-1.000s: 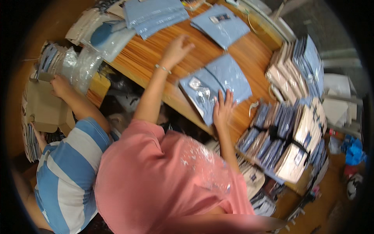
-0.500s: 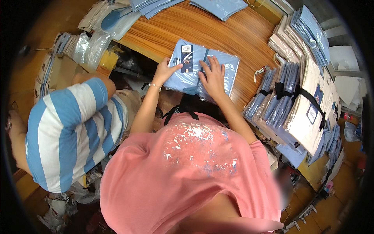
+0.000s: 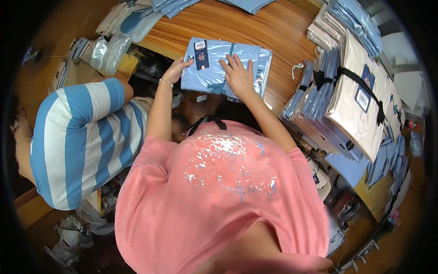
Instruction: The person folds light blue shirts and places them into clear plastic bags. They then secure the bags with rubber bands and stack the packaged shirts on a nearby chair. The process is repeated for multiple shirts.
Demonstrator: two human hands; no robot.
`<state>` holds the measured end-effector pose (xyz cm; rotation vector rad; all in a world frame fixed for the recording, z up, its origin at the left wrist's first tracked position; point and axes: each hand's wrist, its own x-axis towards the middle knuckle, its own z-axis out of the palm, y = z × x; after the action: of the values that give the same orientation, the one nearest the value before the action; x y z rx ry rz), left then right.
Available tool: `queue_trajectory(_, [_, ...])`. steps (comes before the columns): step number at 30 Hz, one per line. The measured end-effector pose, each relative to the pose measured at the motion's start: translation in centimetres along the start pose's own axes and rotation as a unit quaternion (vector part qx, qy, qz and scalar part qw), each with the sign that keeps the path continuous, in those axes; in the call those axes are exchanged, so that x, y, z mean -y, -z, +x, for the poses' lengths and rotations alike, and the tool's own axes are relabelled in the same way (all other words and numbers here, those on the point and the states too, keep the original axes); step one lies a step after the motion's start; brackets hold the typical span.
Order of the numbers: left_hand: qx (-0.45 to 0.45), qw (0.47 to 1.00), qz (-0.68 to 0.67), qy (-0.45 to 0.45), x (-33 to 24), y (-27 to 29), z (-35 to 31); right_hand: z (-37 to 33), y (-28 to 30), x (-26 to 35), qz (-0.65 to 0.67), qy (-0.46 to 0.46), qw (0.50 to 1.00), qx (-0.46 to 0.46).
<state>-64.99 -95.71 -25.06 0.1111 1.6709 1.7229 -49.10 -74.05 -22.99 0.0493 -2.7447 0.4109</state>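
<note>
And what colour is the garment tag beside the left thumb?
Garment tag: mostly navy blue, white barcode label at top; head view.

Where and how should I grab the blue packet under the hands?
Probably pinch the blue packet by its left edge, coming from the left, thumb on top, beside the left hand. It's flat, and its near left corner overhangs the table, leaving finger room beneath.

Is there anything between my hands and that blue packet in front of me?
Nothing visible. Your right hand rests on top of the packet, and your left hand is at its left edge. The strapped stack stands apart, off to the right.
</note>
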Motion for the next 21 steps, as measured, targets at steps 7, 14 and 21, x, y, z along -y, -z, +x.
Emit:
queue_trajectory(7, [-0.029,0.994,0.101,0.001,-3.7,-1.9,1.2,-0.3,0.0,-0.9,-0.014,-0.072,0.997,0.010])
queue_trajectory(14, [0.105,0.994,-0.041,0.008,-6.7,-3.9,2.3,-1.6,1.1,-4.5,0.127,-0.232,0.961,-0.086])
queue_trajectory(21, [0.208,0.974,0.063,0.058,-5.4,-4.6,8.3,-2.7,1.2,-6.7,0.178,-0.276,0.925,-0.193])
